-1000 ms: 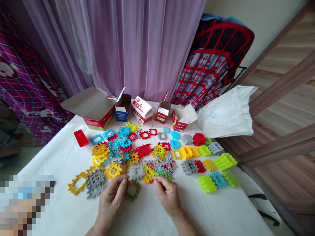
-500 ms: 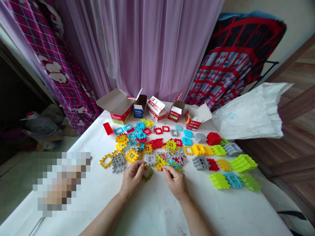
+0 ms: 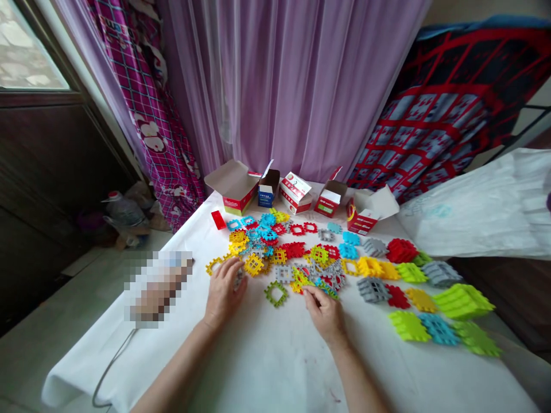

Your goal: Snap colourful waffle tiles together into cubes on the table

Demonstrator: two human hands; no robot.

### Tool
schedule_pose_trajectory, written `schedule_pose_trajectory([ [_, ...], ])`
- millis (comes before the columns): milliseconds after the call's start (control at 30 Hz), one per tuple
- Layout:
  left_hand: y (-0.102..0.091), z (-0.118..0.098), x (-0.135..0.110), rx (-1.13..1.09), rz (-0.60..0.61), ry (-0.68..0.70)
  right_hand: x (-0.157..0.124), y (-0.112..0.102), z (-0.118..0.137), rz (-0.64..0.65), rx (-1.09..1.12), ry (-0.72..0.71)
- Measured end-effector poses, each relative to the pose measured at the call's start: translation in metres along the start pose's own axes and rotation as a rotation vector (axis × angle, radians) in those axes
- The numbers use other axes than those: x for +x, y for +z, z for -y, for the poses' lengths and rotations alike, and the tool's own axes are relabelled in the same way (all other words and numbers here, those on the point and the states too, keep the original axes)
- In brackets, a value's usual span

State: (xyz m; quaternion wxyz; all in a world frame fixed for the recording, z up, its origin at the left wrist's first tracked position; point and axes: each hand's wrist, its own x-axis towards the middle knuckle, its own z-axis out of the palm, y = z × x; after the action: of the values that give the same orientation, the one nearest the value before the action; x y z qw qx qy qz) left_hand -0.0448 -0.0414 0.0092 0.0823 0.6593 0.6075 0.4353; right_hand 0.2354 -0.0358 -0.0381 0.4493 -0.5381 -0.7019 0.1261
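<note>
Many flat plastic waffle-shaped building blocks (image 3: 279, 252) in red, blue, yellow, grey and green lie in a loose heap on the white-covered table (image 3: 206, 344). My left hand (image 3: 224, 292) rests at the heap's near left edge, its fingertips on a grey block (image 3: 239, 279). My right hand (image 3: 325, 312) touches the heap's near edge, fingers bunched by yellow and green blocks (image 3: 301, 282). Whether those fingers hold a piece is hidden. An olive-green square frame block (image 3: 275, 293) lies alone between my hands.
Several opened red-and-white cardboard boxes (image 3: 235, 186) stand along the far edge. Sorted rows of blocks (image 3: 439, 310) lie to the right, beside a white plastic bag (image 3: 473, 206). A pixelated object (image 3: 159, 284) and a cable (image 3: 112, 361) are at the left.
The view has swung left, showing a window and more floor. My hands have moved apart, the left sliding away from the olive-green frame block, which now lies uncovered between them.
</note>
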Motion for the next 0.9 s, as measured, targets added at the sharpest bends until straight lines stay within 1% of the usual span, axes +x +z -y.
schedule_pose_trajectory([
  [33, -0.003, 0.009, -0.001, 0.125, -0.024, -0.001, 0.000, 0.000, 0.001, 0.002, 0.000, 0.002],
  [67, -0.004, 0.017, -0.003, 0.220, -0.011, -0.008, 0.001, 0.000, 0.001, 0.003, -0.002, 0.004],
  [100, -0.004, 0.024, -0.005, 0.291, 0.012, -0.009, 0.001, 0.000, 0.002, 0.003, -0.004, 0.006],
  [167, 0.002, 0.031, -0.010, 0.362, 0.083, 0.012, 0.002, -0.001, 0.003, 0.000, -0.008, 0.005],
  [267, 0.018, 0.027, -0.013, 0.390, 0.163, 0.044, 0.003, -0.002, 0.006, -0.002, -0.011, 0.000],
  [367, 0.036, 0.013, -0.005, 0.395, 0.210, 0.024, 0.005, -0.004, 0.009, 0.011, -0.021, -0.002],
  [467, 0.051, -0.004, 0.010, 0.355, 0.241, -0.004, 0.006, -0.003, 0.009, -0.002, -0.018, -0.011],
  [567, 0.058, -0.017, 0.020, 0.228, 0.239, -0.011, 0.004, 0.000, 0.006, -0.015, -0.008, -0.016],
  [733, 0.059, -0.027, 0.027, 0.080, 0.219, -0.015, 0.003, 0.002, 0.004, -0.015, -0.019, -0.011],
  [900, 0.055, -0.027, 0.033, -0.119, 0.159, -0.105, 0.005, -0.001, 0.008, -0.014, -0.011, -0.028],
])
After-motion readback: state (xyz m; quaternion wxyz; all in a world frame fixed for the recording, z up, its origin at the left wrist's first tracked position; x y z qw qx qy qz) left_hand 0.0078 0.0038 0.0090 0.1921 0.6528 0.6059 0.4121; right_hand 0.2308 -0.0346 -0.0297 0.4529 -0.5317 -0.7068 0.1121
